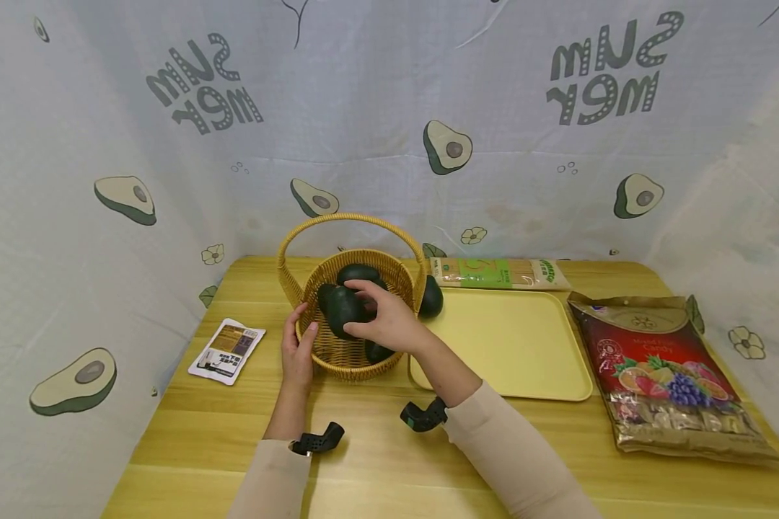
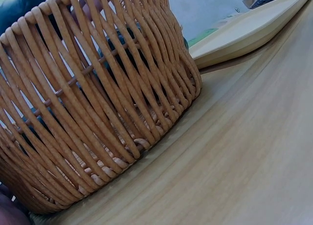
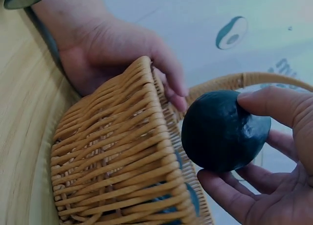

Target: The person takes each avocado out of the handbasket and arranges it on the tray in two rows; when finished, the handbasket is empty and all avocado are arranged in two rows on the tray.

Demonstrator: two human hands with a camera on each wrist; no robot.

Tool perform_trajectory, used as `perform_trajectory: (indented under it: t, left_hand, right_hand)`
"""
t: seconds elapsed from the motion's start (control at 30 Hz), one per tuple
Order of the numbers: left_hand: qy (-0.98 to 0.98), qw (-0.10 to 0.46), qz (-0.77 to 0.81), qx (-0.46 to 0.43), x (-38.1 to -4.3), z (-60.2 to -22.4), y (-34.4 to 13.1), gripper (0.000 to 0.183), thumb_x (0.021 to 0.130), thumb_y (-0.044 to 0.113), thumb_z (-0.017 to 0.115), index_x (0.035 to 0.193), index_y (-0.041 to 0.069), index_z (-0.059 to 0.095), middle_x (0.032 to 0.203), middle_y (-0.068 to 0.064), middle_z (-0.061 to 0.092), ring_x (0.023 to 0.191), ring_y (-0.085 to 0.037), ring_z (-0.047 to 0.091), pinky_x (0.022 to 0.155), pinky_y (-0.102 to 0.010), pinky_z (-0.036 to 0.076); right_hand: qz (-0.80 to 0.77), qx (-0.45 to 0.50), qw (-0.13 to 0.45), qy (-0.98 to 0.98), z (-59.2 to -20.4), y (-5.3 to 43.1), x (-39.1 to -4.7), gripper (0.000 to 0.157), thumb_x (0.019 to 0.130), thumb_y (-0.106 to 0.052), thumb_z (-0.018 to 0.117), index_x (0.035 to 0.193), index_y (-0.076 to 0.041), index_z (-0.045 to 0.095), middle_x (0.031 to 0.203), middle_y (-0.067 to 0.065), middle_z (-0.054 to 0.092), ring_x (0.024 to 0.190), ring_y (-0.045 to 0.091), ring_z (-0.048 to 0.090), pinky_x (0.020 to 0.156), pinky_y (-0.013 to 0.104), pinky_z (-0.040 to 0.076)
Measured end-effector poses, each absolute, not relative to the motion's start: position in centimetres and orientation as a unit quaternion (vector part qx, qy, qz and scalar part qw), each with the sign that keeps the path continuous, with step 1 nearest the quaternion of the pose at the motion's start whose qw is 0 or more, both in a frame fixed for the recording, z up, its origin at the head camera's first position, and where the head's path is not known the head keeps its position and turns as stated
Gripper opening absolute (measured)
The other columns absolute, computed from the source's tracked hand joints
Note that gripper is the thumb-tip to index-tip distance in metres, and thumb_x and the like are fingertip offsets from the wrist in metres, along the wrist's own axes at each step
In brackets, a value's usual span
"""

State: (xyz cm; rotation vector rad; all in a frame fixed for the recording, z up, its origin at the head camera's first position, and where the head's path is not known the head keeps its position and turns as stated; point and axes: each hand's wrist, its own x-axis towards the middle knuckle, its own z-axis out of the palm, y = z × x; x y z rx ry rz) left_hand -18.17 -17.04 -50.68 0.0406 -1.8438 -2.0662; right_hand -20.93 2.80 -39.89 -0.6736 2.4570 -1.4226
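Observation:
My right hand [image 1: 392, 318] pinches a dark green avocado [image 1: 344, 314] between thumb and fingers, over the wicker basket [image 1: 350, 371]. In the right wrist view the held avocado [image 3: 220, 132] is beside the basket's rim, apart from my left hand [image 3: 115, 51]. On the basket's left side, my left hand [image 1: 297, 357] grips the rim, its fingers hooked over the edge. More dark avocados, such as one at the back [image 1: 358, 273], lie inside the basket. Another avocado [image 1: 431, 298] sits outside, against the basket's right side. The left wrist view mostly shows the woven wall [image 2: 98, 102].
Right of the basket lies a yellow tray [image 1: 506, 346], with a noodle packet [image 1: 500, 274] behind it. A large candy bag [image 1: 669, 375] lies at the far right. At the left is a small white pouch [image 1: 227, 351]. The basket's tall handle [image 1: 350, 218] arches above it.

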Motion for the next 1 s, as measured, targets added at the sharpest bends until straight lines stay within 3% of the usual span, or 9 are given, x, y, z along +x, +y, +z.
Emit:
perform_trajectory:
  t: [0.23,0.43,0.57,0.7,1.0]
  left_hand:
    - [-0.655,0.182,-0.733,0.019,-18.1,-50.5,-16.9,0.049,0.102,0.011,0.051,0.148,0.0,0.043,0.16,-0.013,0.037,0.152,-0.025,0.026,0.123,-0.045,0.02]
    - [-0.653,0.189,-0.733,0.015,-18.1,-50.6,-16.9,0.049,0.101,0.01,0.051,0.148,-0.001,0.043,0.161,-0.015,0.036,0.152,-0.027,0.026,0.124,-0.049,0.017]
    - [-0.649,0.18,-0.739,0.021,-18.0,-50.6,-16.9,0.048,0.102,0.011,0.051,0.149,0.001,0.043,0.16,-0.014,0.036,0.15,-0.027,0.03,0.12,-0.033,0.026]
    - [-0.641,0.163,-0.749,0.03,-17.9,-50.5,-16.8,0.049,0.103,0.013,0.05,0.151,0.005,0.042,0.158,-0.014,0.037,0.145,-0.03,0.037,0.106,-0.016,0.036]
    - [-0.647,0.163,-0.744,0.029,-17.9,-50.7,-16.9,0.049,0.104,0.013,0.05,0.151,0.005,0.041,0.159,-0.014,0.036,0.146,-0.03,0.036,0.104,-0.014,0.035]
  right_hand:
    - [-0.506,-0.236,0.102,0.824,-39.0,4.1,-19.9,0.074,0.089,-0.022,0.079,0.154,-0.021,0.045,0.146,0.014,0.055,0.122,0.034,0.062,0.095,0.046,0.056]
    - [-0.524,-0.234,0.1,0.813,-38.6,5.7,-19.2,0.072,0.089,-0.02,0.079,0.153,-0.024,0.046,0.145,0.014,0.054,0.125,0.036,0.059,0.096,0.047,0.056]
    - [-0.538,-0.227,0.099,0.806,-38.4,7.1,-18.8,0.071,0.088,-0.017,0.079,0.151,-0.025,0.047,0.145,0.013,0.054,0.126,0.036,0.058,0.096,0.047,0.056]
    - [-0.556,-0.221,0.099,0.795,-38.3,8.7,-18.5,0.071,0.088,-0.016,0.079,0.152,-0.024,0.047,0.145,0.014,0.052,0.125,0.035,0.057,0.097,0.047,0.055]
    - [-0.569,-0.192,0.088,0.795,-38.3,12.6,-18.4,0.072,0.089,-0.015,0.079,0.153,-0.02,0.046,0.145,0.018,0.051,0.123,0.038,0.056,0.093,0.045,0.056]
